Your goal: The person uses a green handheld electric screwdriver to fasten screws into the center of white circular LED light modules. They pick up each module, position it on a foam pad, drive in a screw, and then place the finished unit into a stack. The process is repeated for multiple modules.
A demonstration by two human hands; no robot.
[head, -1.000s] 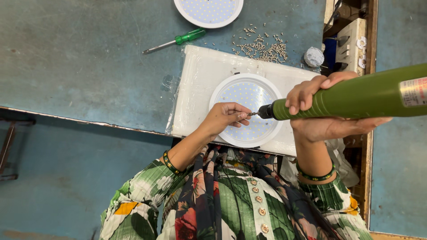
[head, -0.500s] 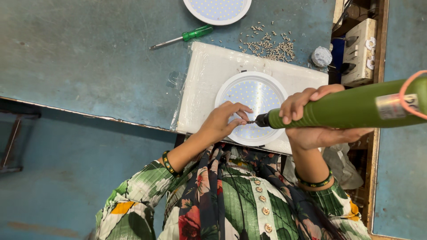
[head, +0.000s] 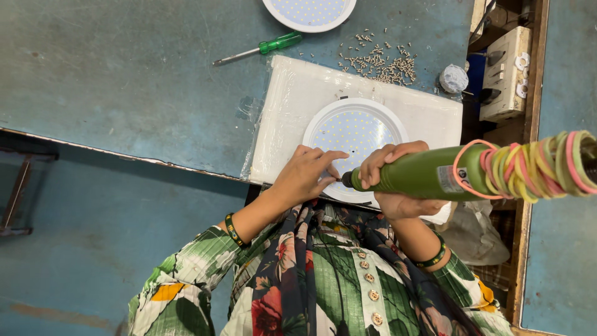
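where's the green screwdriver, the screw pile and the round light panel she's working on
screwdriver [head: 281, 43], head view, on its green handle
screw pile [head: 380, 62], head view, middle of the loose heap
light panel [head: 354, 130], head view, on its dotted white face

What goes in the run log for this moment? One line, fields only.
left hand: fingertips at driver tip on round LED panel | right hand: grips green electric screwdriver | panel: on white pad
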